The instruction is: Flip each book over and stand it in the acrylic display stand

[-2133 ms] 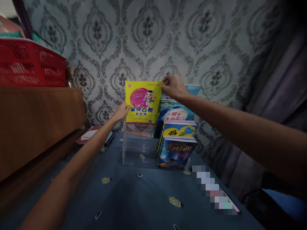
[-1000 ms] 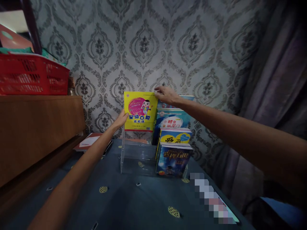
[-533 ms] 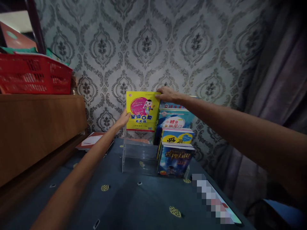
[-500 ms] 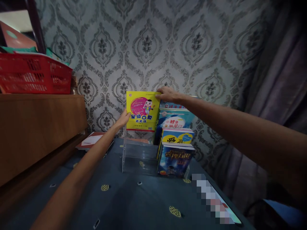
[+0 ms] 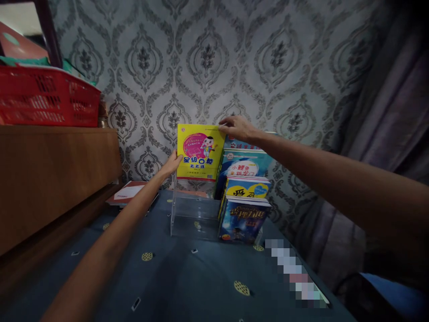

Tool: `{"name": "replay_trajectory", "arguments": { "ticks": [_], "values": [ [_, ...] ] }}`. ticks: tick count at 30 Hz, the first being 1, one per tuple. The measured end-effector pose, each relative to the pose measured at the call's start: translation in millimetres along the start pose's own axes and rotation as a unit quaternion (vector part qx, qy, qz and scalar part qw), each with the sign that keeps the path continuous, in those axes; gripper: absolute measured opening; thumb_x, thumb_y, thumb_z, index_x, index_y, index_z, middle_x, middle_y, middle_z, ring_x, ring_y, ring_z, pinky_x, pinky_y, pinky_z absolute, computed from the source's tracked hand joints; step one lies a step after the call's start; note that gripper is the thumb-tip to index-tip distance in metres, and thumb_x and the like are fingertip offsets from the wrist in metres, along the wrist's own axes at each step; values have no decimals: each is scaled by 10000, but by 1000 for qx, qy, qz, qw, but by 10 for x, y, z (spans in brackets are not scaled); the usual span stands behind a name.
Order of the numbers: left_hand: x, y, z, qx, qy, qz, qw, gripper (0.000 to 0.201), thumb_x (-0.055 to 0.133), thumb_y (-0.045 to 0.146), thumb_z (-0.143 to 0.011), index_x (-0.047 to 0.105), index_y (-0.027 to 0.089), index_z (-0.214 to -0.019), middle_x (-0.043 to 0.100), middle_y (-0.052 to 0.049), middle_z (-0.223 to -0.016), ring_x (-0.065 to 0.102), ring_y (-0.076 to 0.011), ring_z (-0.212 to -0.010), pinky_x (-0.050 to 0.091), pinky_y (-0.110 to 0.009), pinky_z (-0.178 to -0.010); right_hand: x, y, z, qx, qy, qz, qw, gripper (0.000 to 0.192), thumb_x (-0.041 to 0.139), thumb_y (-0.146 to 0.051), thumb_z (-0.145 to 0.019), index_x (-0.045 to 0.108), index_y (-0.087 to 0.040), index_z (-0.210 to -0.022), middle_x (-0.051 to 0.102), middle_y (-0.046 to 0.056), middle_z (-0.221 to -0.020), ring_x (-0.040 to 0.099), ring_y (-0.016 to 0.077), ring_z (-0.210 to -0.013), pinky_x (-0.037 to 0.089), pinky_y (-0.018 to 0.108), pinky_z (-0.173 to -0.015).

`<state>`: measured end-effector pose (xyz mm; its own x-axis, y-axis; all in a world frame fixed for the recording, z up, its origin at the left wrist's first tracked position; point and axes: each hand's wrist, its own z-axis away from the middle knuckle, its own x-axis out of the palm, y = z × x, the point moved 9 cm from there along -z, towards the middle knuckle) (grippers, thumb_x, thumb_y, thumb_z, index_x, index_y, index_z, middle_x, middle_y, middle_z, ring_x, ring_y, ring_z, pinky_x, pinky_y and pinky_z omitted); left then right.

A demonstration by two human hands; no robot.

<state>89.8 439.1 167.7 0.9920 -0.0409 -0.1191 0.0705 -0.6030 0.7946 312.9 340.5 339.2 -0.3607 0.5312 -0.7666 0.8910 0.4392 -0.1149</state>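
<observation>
A yellow workbook (image 5: 197, 154) with a pink patch and a cartoon figure stands upright at the back left of a clear tiered book stand (image 5: 194, 228). My left hand (image 5: 173, 162) is closed on its left edge, thumb on the cover. At its top right corner, my right hand (image 5: 236, 127) pinches the edge, fingers bent. Right of it, books fill the stand's tiers: a teal book (image 5: 246, 163), a yellow and blue book (image 5: 248, 187) and, in front, a dark blue book (image 5: 243, 221). Another blue book (image 5: 241, 142) at the back is partly hidden by my right arm.
On the left, a red basket (image 5: 50, 98) sits on a wooden cabinet (image 5: 60, 179). Some books or papers (image 5: 129, 192) lie on the dark patterned cloth (image 5: 167, 277) behind my left arm. A blurred-out flat object (image 5: 295, 273) lies at right. Patterned wallpaper backs the stand; a curtain hangs at right.
The view has shifted slightly, so the stand and books appear a little higher. Both hands stay on the yellow workbook, which has hardly moved against the stand.
</observation>
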Motion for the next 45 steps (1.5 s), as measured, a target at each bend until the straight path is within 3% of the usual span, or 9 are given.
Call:
{"name": "replay_trajectory", "arguments": {
  "ticks": [4,8,13,15,19,24,29,36,45],
  "values": [
    [-85,55,135,10,11,-85,996,238,470,324,-969,480,176,-1155,683,-81,-1046,672,-213,-968,545,-371,-880,-184,-109,262,-19,118,-43,992,330,512,-278,-915,670,-152,-1175,718,170,-1188,660,305,-1096,508,436,-949],
    [-361,-42,594,27,52,-235,970,295,402,325,-1003,467,164,-1241,674,-94,-1085,646,-218,-1037,509,-387,-950,-46,-531,1129,-145,198,-70,967,244,497,-246,-931,654,-185,-1107,720,130,-1119,648,286,-1082,500,473,-967],
    [-946,-430,1340,-37,73,-415,906,250,431,228,-964,585,150,-1145,639,-150,-1232,546,-285,-1240,404,-454,-1098,922,-1107,2679,-338,49,-133,930,265,488,-101,-934,633,-217,-1124,732,101,-1083,651,244,-1103,513,447,-984],
    [-1283,-560,1545,-83,84,-482,868,309,381,213,-974,589,135,-1190,588,-187,-1326,465,-324,-1338,352,-509,-1135,1335,-1120,3150,-307,-12,-174,935,291,476,-67,-928,642,-221,-1112,738,97,-1071,659,239,-1113,518,451,-996],
    [-1824,-776,1726,-164,74,-575,798,425,312,280,-1011,512,116,-1348,462,-222,-1494,301,-368,-1470,295,-610,-1144,2029,-931,3661,-139,-79,-270,949,253,470,-136,-967,676,-234,-1076,744,98,-1082,676,245,-1099,561,460,-952],
    [-1830,-1133,1801,-198,-47,-617,760,500,326,457,-1030,487,166,-1402,455,-168,-1540,347,-330,-1468,285,-592,-1154,2525,-845,3799,-16,-120,-350,929,250,480,-229,-974,726,-238,-1022,753,102,-1100,683,267,-1104,535,510,-1001],
    [-1707,-1316,1914,-187,-148,-639,731,684,517,581,-940,403,177,-1481,371,-174,-1596,335,-324,-1483,278,-558,-1171,2687,-776,3810,50,-145,-399,904,300,469,-341,-977,751,-238,-982,758,109,-1063,696,274,-1052,561,463,-930],
    [-1676,-1136,2024,-153,-169,-685,692,531,342,126,-972,396,191,-1496,436,-142,-1561,458,-260,-1414,399,-424,-1116,2660,-712,3814,91,-148,-417,892,330,485,-415,-957,766,-241,-970,768,99,-995,711,265,-980,564,423,-892],
    [-1241,-738,2697,-143,-223,-701,662,505,362,58,-938,461,162,-1422,585,-179,-1397,600,-277,-1258,492,-388,-987,2615,-758,3801,68,-163,-410,895,291,474,-311,-942,755,-239,-970,766,91,-1015,705,258,-993,557,421,-896]
  ]
}}
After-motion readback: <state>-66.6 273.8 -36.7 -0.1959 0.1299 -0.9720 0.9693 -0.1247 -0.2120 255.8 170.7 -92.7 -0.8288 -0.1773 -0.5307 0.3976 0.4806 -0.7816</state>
